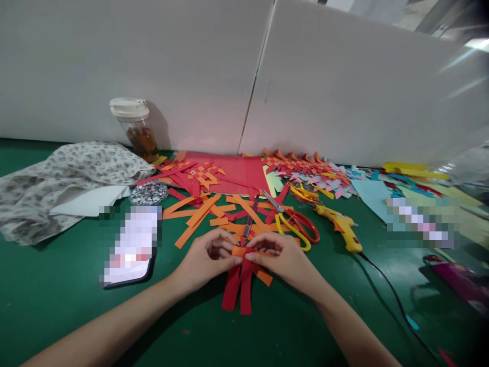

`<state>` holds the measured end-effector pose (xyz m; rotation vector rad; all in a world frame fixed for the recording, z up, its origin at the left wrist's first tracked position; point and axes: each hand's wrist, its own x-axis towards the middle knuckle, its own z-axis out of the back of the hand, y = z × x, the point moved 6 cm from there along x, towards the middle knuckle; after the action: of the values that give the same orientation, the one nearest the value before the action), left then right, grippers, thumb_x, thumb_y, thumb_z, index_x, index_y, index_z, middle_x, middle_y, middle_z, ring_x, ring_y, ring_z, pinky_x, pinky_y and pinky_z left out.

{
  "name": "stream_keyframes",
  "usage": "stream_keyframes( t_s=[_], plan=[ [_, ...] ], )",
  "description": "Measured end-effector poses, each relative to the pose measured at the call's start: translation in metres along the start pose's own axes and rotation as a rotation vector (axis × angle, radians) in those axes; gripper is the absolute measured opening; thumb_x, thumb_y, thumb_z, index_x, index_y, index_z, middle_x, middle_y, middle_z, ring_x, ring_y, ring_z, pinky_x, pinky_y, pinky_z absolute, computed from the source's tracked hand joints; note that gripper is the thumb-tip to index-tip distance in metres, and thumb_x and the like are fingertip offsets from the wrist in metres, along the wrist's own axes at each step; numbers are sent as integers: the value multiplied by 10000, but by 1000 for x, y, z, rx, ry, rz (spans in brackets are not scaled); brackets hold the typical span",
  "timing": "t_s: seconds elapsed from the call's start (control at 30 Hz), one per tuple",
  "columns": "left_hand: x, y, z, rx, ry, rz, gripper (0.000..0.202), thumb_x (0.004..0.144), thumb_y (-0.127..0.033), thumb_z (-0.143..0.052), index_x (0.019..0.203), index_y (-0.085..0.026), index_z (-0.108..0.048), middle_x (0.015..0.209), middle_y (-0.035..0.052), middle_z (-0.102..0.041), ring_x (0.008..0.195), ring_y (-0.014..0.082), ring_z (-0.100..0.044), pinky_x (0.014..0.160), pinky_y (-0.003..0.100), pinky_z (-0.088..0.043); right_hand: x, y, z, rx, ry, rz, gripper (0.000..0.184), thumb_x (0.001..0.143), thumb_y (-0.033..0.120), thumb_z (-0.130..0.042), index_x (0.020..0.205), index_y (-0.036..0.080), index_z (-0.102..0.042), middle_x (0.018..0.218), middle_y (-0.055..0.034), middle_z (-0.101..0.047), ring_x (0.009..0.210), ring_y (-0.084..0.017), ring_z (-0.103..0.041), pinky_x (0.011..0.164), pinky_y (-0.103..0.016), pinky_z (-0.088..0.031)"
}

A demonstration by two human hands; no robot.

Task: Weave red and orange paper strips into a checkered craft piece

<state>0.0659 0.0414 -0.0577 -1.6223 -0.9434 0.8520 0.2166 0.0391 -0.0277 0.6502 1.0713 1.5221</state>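
Observation:
Between my two hands are woven paper strips (246,288), red ones hanging down and orange ones crossing them near the top. My left hand (210,260) pinches the left edge of the weave between thumb and fingers. On the other side my right hand (280,260) pinches it too, the thumb lying across the top of a red strip. An orange strip end sticks out below the right hand. Just beyond the fingers lie loose orange strips (204,214) and scissors (296,224) with red and yellow handles.
A yellow glue gun (340,227) with a black cord lies to the right. On the left are a phone (133,244), a patterned cloth (76,178) and a lidded cup (139,132). Woven paper fish (305,168) are heaped by the white wall (153,51).

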Motion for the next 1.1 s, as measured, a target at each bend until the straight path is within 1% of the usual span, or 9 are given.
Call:
stream_keyframes(
  t_s=[0.2, 0.33, 0.4, 0.5, 0.7, 0.8, 0.9, 1.0, 1.1],
  plan=[
    [1, 3, 1, 7, -5, 26, 314, 645, -208, -732, 887, -163, -537, 742, -18, -598, 575, 69, -550, 577, 210, -429, 0, 1, 3, 6, -16, -4, 186, 660, 338, -692, 765, 191, -650, 742, -22, -665, 670, -151, -616, 614, -263, -490],
    [0, 0, 1, 42, 0, 20, 339, 660, -242, -725, 959, -171, -582, 785, 1, -613, 634, 88, -571, 633, 231, -449, 0, 1, 3, 5, -21, -4, 212, 654, 360, -698, 760, 185, -643, 734, -25, -659, 654, -147, -609, 602, -259, -486],
    [0, -2, 2, 68, -2, 6, 312, 691, -268, -699, 977, -183, -609, 822, 14, -619, 692, 105, -581, 659, 239, -456, 0, 0, 2, 3, -17, 2, 233, 656, 378, -697, 775, 185, -644, 744, -28, -662, 652, -147, -610, 598, -258, -486],
    [1, 0, 3, 86, -2, 10, 236, 735, -295, -651, 945, -190, -631, 851, 31, -632, 740, 129, -588, 637, 239, -459, 0, 1, 1, -4, -6, 14, 227, 675, 380, -684, 792, 188, -657, 765, -33, -676, 664, -151, -620, 609, -258, -490],
    [3, 4, 5, 15, -24, 10, 152, 721, -265, -666, 824, -176, -596, 748, 1, -631, 633, 98, -575, 572, 210, -439, -4, 16, 3, -97, -24, 136, 181, 726, 367, -646, 810, 210, -681, 814, -27, -693, 747, -159, -630, 665, -252, -479],
    [3, 5, 6, 8, -30, 23, 158, 714, -262, -669, 814, -172, -586, 729, -3, -632, 617, 97, -578, 573, 213, -442, -5, 17, 4, -144, -28, 130, 168, 751, 360, -617, 802, 215, -684, 792, -21, -692, 708, -148, -619, 628, -245, -461],
    [3, 6, 6, 34, -40, 45, 176, 701, -270, -679, 812, -168, -587, 735, 4, -638, 640, 110, -592, 600, 227, -453, -4, 15, 3, -188, -24, 111, 180, 749, 372, -615, 803, 217, -690, 773, -19, -684, 664, -141, -596, 575, -240, -431],
    [2, 5, 7, 68, -52, 42, 180, 703, -286, -675, 810, -167, -592, 739, 9, -640, 655, 118, -597, 619, 237, -457, -2, 12, 2, -219, -18, 104, 198, 743, 381, -616, 810, 211, -691, 756, -21, -670, 632, -136, -570, 551, -243, -406],
    [1, 4, 7, 83, -59, 41, 179, 703, -295, -673, 801, -168, -593, 730, 10, -636, 649, 121, -593, 617, 243, -455, -1, 11, 1, -240, -12, 113, 194, 749, 376, -606, 778, 203, -689, 714, -18, -650, 600, -130, -542, 536, -248, -383]
  ],
)
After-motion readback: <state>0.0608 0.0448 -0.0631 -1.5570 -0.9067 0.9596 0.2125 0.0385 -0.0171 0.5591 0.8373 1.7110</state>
